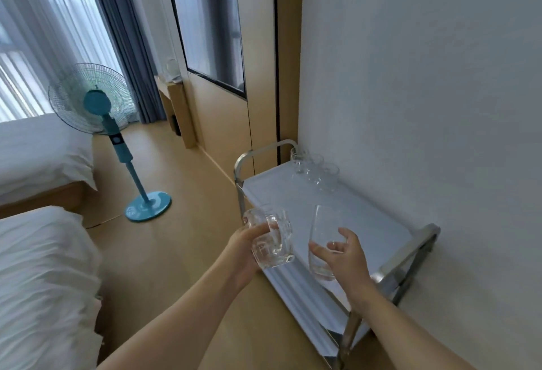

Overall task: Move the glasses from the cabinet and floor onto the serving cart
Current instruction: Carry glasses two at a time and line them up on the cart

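**Holding two glasses over the cart**

Nearest to us, both forearms reach fwd from the bottom edge. Our left hand (245,245) has its fingers curled round a clear glass mug (271,237), thumb across the front; the mug is lifted, tilted a bit, just over the near-left edge of the serving cart (378,231). Our right hand (344,255) grips a tall clear tumbler (324,237) from the right side w/ thumb and fingers wrapped on its lower half; the tumbler leans slightly left, above the cart's top shelf. We can't tell if its base touches the shelf. Mug and tumbler are near each other, not touching.

Further along the cart top, at the far right corner by the wall, a cluster of clear glasses (315,168) stands upright, close together, beside the far handle rail.

Left of the cart: white bedding (44,275) near us, then a teal pedestal fan (96,100) on the wood floor, a second bed past it. Far back, a wall-mounted TV (209,26), grey curtains (123,35) and bright window on the left.
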Demonstrator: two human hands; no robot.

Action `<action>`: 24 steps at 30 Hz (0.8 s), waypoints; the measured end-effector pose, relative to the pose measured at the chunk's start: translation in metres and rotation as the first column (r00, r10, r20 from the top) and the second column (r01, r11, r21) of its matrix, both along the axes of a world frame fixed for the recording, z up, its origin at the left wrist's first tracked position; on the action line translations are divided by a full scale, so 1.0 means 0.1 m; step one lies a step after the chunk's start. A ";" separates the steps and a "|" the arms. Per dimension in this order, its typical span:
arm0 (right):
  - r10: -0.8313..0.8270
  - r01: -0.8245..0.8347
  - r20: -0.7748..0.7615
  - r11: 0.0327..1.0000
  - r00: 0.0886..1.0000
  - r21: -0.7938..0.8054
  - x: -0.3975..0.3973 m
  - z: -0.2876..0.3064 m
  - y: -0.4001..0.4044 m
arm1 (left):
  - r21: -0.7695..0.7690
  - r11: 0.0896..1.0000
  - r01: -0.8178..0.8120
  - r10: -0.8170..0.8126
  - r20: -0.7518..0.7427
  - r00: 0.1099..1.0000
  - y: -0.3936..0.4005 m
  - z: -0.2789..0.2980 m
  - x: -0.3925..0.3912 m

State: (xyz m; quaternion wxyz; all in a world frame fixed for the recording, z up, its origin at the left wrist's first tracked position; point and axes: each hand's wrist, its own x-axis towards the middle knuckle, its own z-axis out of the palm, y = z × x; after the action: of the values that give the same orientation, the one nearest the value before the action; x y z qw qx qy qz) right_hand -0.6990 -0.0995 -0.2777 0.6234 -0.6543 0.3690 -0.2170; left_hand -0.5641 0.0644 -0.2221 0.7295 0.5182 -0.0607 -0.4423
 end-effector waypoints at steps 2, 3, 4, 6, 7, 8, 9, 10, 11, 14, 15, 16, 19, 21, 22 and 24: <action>-0.021 0.021 0.011 0.999 1.000 0.031 0.23 -0.06 -0.22 | 0.035 0.999 -0.016 0.013 0.057 0.998 -0.25 -0.01 0.23; -0.033 0.032 0.013 0.998 0.999 0.047 0.35 -0.09 -0.33 | 0.060 0.998 -0.025 0.020 0.083 0.996 -0.38 -0.01 0.34; -0.045 0.044 0.017 0.997 0.999 0.066 0.46 -0.12 -0.45 | 0.083 0.996 -0.030 0.022 0.101 0.995 -0.51 0.00 0.46; -0.068 0.065 0.021 0.993 0.997 0.097 0.66 -0.19 -0.68 | 0.144 0.990 0.007 -0.033 0.178 0.983 -0.77 -0.02 0.68; -0.076 0.073 0.019 0.991 0.997 0.108 0.74 -0.22 -0.79 | 0.183 0.982 0.051 -0.093 0.226 0.970 -0.90 -0.03 0.79; -0.085 0.083 0.018 0.990 0.996 0.117 0.81 -0.25 -0.89 | 0.232 0.970 0.075 -0.137 0.263 0.955 -1.03 -0.05 0.89; -0.100 0.097 0.014 0.987 0.995 0.124 0.87 -0.28 -0.98 | 0.292 0.954 0.069 -0.158 0.292 0.943 -1.15 -0.08 0.98; -0.118 0.116 0.008 0.984 0.993 0.135 0.91 -0.32 -1.07 | 0.348 0.936 0.051 -0.170 0.321 0.932 -1.27 -0.12 1.07; -0.137 0.136 -0.001 0.980 0.991 0.148 0.95 -0.36 -1.16 | 0.393 0.918 0.044 -0.193 0.349 0.917 -1.37 -0.16 1.15; -0.198 0.202 -0.041 0.962 0.979 0.182 0.99 -0.51 -1.38 | 0.477 0.876 0.071 -0.277 0.376 0.884 -1.67 -0.35 1.31; -0.224 0.231 -0.056 0.955 0.973 0.186 0.99 -0.56 -1.44 | 0.483 0.871 0.085 -0.294 0.375 0.879 -1.75 -0.43 1.36; -0.250 0.259 -0.069 0.947 0.966 0.188 1.00 -0.58 -1.48 | 0.487 0.869 0.092 -0.303 0.374 0.877 -1.82 -0.50 1.40; -0.309 0.326 -0.115 0.928 0.944 0.183 1.02 -0.66 -1.62 | 0.532 0.841 0.104 -0.349 0.384 0.855 -2.06 -0.72 1.55; -0.334 0.358 -0.151 0.914 0.931 0.189 1.04 -0.71 -1.66 | 0.575 0.808 0.130 -0.402 0.377 0.834 -2.20 -0.86 1.66; -0.348 0.377 -0.169 0.907 0.922 0.187 1.06 -0.74 -1.68 | 0.595 0.790 0.147 -0.435 0.375 0.819 -2.27 -0.94 1.72; -0.385 0.422 -0.208 0.888 0.899 0.182 1.13 -0.80 -1.72 | 0.628 0.759 0.175 -0.504 0.395 0.769 -2.45 -1.09 1.85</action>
State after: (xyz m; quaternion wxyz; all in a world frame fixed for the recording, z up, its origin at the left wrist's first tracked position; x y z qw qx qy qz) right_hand -0.5860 -0.2711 -0.3573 0.6008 -0.5047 0.5699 -0.2439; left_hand -0.3795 -0.1802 -0.3307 0.4005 0.7890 -0.2299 -0.4052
